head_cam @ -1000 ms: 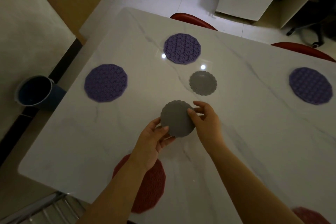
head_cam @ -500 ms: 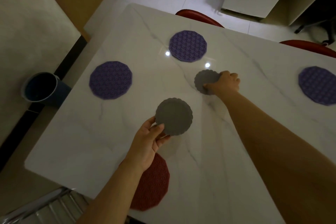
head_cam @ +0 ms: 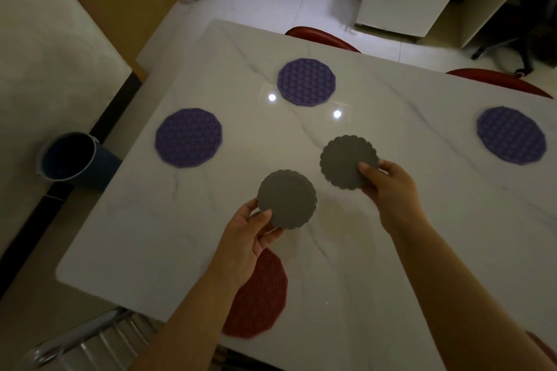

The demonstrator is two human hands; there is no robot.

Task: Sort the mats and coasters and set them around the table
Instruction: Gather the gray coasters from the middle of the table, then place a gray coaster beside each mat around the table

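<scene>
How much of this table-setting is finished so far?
Laid: the far purple mat, left purple mat, right purple mat and red mat sit spread on the table. In hand: left hand pinches one grey coaster, right hand the other coaster. Left: placing both coasters.

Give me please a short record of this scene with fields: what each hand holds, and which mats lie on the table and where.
left hand: pinches first grey coaster by its near edge, above the table
right hand: pinches second grey coaster by its near-right edge
coasters: apart, not touching
purple mats: three lying flat: left purple mat, far purple mat, right purple mat
red mat: at the near edge, partly hidden by the left forearm
floor: dark bucket left of the table
</scene>
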